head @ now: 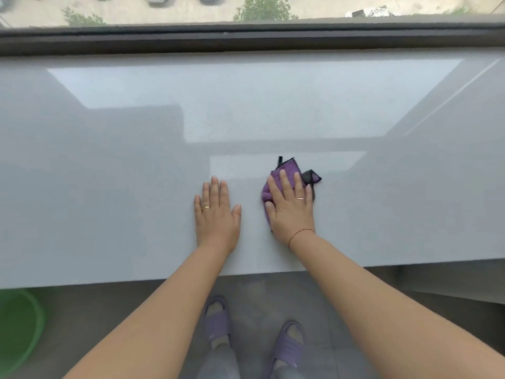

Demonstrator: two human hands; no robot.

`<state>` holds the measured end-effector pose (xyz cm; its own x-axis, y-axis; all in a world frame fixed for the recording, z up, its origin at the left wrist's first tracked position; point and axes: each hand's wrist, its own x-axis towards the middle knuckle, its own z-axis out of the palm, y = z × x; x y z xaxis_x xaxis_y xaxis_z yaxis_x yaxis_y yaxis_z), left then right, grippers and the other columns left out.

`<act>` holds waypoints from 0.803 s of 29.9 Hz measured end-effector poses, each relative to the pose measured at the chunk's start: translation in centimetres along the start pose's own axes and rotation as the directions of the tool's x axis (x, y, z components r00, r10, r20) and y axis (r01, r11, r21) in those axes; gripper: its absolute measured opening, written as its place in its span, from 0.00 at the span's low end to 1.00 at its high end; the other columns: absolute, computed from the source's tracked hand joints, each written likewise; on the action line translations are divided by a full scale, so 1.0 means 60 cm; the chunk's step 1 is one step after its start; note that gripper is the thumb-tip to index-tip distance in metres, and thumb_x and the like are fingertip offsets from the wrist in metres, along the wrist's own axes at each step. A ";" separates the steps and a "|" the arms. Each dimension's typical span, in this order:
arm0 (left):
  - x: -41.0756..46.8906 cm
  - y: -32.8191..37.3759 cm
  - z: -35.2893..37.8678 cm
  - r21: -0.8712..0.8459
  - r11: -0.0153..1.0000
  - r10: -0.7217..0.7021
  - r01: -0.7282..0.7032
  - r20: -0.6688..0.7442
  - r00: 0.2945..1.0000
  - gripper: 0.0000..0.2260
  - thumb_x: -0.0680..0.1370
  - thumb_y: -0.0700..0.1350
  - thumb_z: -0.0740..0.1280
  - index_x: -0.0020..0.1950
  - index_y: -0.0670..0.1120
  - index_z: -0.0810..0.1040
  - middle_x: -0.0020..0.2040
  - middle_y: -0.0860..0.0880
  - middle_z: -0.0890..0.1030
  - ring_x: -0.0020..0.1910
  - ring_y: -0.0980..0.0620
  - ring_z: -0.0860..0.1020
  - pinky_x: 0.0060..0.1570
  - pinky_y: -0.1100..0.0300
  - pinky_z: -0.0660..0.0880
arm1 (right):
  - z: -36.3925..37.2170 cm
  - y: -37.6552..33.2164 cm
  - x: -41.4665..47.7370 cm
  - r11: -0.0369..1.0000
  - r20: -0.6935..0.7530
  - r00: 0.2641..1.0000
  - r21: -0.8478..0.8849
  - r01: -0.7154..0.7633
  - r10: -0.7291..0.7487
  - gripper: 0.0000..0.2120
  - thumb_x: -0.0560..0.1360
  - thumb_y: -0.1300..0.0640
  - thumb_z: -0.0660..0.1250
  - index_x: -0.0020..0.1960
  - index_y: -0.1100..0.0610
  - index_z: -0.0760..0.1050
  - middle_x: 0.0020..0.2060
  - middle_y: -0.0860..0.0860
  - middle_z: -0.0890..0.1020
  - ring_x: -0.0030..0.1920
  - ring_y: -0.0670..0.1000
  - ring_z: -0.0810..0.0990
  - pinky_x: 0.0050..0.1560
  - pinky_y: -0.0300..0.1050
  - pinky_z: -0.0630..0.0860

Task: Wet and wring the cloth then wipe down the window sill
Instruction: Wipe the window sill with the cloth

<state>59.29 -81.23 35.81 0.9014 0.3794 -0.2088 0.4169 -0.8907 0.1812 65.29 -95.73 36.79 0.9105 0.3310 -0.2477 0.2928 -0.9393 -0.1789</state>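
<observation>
Wiping step, seen from the head camera. The right hand (291, 207) lies flat on the purple cloth (287, 169), fingers extended and slightly spread, pressing it onto the sill (109, 173) rather than clutching it. The cloth is bunched under the palm; its purple folds show beyond the fingertips and beside the thumb, and a black edge and loop stick out past the little finger. The left hand (217, 214) rests just beside, palm down on bare sill, fingers straight and together, holding nothing; it appears to act as a brace. A green basin (19, 332) stands on the floor below, well to the left of the left fingers. Judged from the cloth already on the sill, wetting and wringing are done. The next stroke calls for steady downward pressure while the cloth slides sideways or towards the window frame (251, 39) beyond the fingertips.
</observation>
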 end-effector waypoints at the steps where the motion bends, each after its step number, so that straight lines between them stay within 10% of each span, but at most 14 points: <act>1: 0.000 0.001 0.000 -0.008 1.000 -0.002 0.002 0.002 1.000 0.28 0.82 0.54 0.48 0.78 0.45 0.42 0.79 0.47 0.40 0.77 0.49 0.39 0.73 0.51 0.36 | 0.009 -0.019 -0.018 0.993 0.016 0.993 -0.015 0.113 -0.113 0.27 0.81 0.45 0.46 0.77 0.45 0.42 0.77 0.47 0.41 0.76 0.54 0.35 0.72 0.54 0.31; 5: 0.000 -0.010 -0.003 -0.029 0.999 0.025 -0.024 0.036 0.999 0.28 0.82 0.55 0.48 0.77 0.46 0.41 0.78 0.49 0.40 0.77 0.51 0.38 0.74 0.53 0.36 | 0.013 0.018 -0.041 0.920 0.083 0.923 -0.085 0.383 -0.377 0.26 0.81 0.45 0.45 0.77 0.44 0.40 0.77 0.46 0.40 0.76 0.51 0.35 0.73 0.50 0.30; 11: 0.000 -0.006 -0.004 -0.012 1.000 0.008 -0.007 0.085 0.996 0.28 0.82 0.54 0.46 0.77 0.46 0.38 0.78 0.49 0.36 0.76 0.50 0.35 0.73 0.53 0.33 | -0.005 0.084 -0.038 0.992 -0.010 0.992 0.002 -0.129 0.129 0.27 0.81 0.45 0.47 0.77 0.46 0.42 0.77 0.48 0.41 0.76 0.53 0.36 0.73 0.54 0.34; 19: -0.038 0.010 0.005 0.035 0.999 -0.032 0.031 0.024 0.999 0.27 0.83 0.52 0.47 0.77 0.47 0.40 0.78 0.47 0.38 0.76 0.47 0.37 0.73 0.50 0.36 | 0.043 -0.020 -0.129 0.938 0.045 0.938 -0.033 0.346 -0.344 0.27 0.81 0.46 0.46 0.77 0.48 0.40 0.77 0.46 0.40 0.75 0.53 0.32 0.71 0.52 0.27; 24: -0.058 -0.005 0.007 0.026 1.000 0.003 -0.005 0.076 0.997 0.28 0.82 0.55 0.46 0.77 0.47 0.39 0.78 0.47 0.37 0.76 0.48 0.36 0.73 0.50 0.34 | 0.024 0.106 -0.122 0.998 -0.040 0.998 -0.048 0.037 -0.039 0.26 0.81 0.45 0.45 0.77 0.46 0.41 0.77 0.47 0.40 0.76 0.51 0.35 0.72 0.49 0.30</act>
<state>55.97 -82.39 36.06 0.8910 0.3567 -0.2808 0.4093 -0.8988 0.1570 60.08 -103.97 36.07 0.9094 0.3635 -0.2023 0.3399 -0.9296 -0.1425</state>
